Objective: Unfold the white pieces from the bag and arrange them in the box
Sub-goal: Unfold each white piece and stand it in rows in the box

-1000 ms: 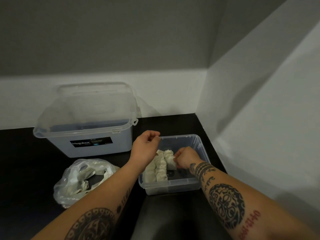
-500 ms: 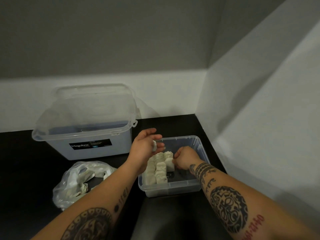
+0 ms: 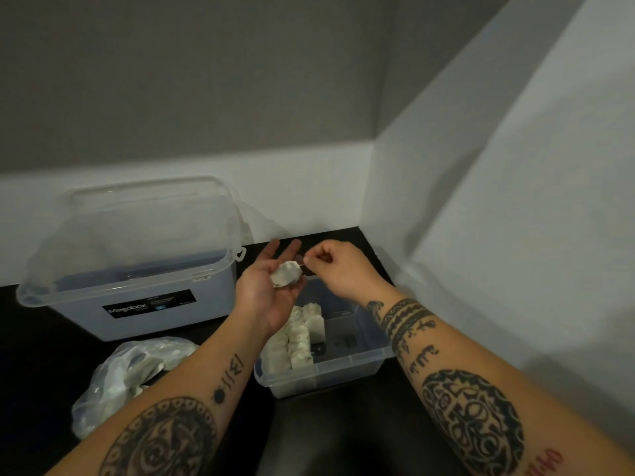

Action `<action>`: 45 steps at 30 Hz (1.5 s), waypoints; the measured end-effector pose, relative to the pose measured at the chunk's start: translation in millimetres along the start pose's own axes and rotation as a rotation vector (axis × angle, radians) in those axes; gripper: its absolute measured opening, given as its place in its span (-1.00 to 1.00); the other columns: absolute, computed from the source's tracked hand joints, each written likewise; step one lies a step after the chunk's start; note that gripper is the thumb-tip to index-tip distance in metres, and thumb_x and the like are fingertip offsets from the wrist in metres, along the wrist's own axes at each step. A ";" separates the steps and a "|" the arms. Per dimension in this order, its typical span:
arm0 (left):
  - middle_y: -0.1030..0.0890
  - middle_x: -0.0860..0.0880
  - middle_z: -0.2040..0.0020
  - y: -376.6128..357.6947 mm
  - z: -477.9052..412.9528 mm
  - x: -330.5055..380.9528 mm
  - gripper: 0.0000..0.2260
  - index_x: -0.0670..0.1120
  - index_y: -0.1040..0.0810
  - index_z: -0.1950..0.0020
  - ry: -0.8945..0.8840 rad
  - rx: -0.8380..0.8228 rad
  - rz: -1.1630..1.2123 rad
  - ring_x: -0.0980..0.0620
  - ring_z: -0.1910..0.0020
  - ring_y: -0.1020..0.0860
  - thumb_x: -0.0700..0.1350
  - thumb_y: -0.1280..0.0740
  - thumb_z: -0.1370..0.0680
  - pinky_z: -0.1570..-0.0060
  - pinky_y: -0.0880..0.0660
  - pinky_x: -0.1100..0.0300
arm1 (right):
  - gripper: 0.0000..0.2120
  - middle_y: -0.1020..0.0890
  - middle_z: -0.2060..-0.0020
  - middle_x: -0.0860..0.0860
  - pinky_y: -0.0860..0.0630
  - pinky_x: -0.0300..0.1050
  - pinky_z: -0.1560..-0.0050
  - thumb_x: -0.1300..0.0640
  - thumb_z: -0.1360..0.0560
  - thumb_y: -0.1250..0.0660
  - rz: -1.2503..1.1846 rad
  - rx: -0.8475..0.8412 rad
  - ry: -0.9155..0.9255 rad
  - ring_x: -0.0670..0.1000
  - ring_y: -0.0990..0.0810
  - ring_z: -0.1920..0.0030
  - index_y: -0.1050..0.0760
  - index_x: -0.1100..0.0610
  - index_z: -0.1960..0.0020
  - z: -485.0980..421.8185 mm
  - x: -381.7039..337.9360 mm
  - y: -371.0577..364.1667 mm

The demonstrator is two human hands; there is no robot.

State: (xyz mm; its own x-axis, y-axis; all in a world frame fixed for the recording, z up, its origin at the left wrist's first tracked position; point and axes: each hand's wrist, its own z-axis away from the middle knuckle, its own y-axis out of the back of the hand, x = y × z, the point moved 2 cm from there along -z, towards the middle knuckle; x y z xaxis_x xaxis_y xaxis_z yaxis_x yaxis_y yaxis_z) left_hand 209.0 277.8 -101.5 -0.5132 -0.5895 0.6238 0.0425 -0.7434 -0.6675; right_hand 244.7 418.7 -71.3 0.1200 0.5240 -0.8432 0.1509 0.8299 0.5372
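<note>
A crumpled white piece (image 3: 285, 274) lies in the upturned palm of my left hand (image 3: 266, 292), held above the small clear box (image 3: 374, 364). My right hand (image 3: 338, 266) pinches the piece's right edge with thumb and forefinger. Inside the box, several white pieces (image 3: 297, 340) stand in rows along its left side. A clear plastic bag (image 3: 129, 376) holding more white pieces lies on the black table at the lower left, partly hidden by my left forearm.
A large lidded translucent bin labelled Megabox (image 3: 134, 262) stands at the back left. White walls close off the corner behind and to the right of the small box. The black table (image 3: 34, 365) extends to the left.
My right hand has lifted out of the small box and now pinches the piece. My left hand has turned palm up and opened, showing the white piece on it.
</note>
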 end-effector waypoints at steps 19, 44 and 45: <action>-0.72 0.06 0.10 6.7 3.1 -11.3 -0.94 0.10 -0.68 -0.02 -0.422 -0.042 -0.997 0.03 0.07 -0.68 0.00 -0.42 -0.60 0.00 -0.63 0.01 | -0.84 -0.56 -0.04 -0.09 -0.51 -0.20 -0.08 0.07 -0.60 -0.36 0.288 0.061 0.140 -0.10 -0.55 -0.04 -0.66 0.02 -0.13 3.7 -3.3 9.4; -0.70 0.09 0.01 17.2 0.7 -4.5 -0.84 0.05 -0.69 -0.17 -0.416 -0.015 -1.086 0.17 0.05 -0.64 -0.11 -0.39 -0.62 0.06 -0.62 0.20 | -0.98 -0.68 0.18 -0.11 -0.55 -0.27 0.10 0.06 -0.54 -0.46 0.064 -0.023 0.007 -0.16 -0.64 0.13 -0.65 -0.01 0.04 5.1 29.4 4.2; -0.68 0.12 -0.05 19.7 0.0 -2.1 -0.80 0.05 -0.66 -0.22 -0.486 0.032 -1.131 0.19 -0.01 -0.62 -0.12 -0.38 -0.63 -0.06 -0.61 0.17 | -0.98 -0.68 0.17 -0.10 -0.57 -0.23 0.07 0.07 -0.54 -0.45 0.092 -0.046 -0.017 -0.14 -0.65 0.13 -0.64 -0.01 0.03 5.3 32.3 3.3</action>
State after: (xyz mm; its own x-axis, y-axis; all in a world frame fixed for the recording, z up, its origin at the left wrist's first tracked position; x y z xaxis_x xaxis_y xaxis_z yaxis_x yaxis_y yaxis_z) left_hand 211.0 264.4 -115.9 0.0969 0.3402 0.9354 -0.1942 -0.9153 0.3530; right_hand 254.4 437.3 -96.7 0.1481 0.5958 -0.7894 0.0929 0.7863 0.6109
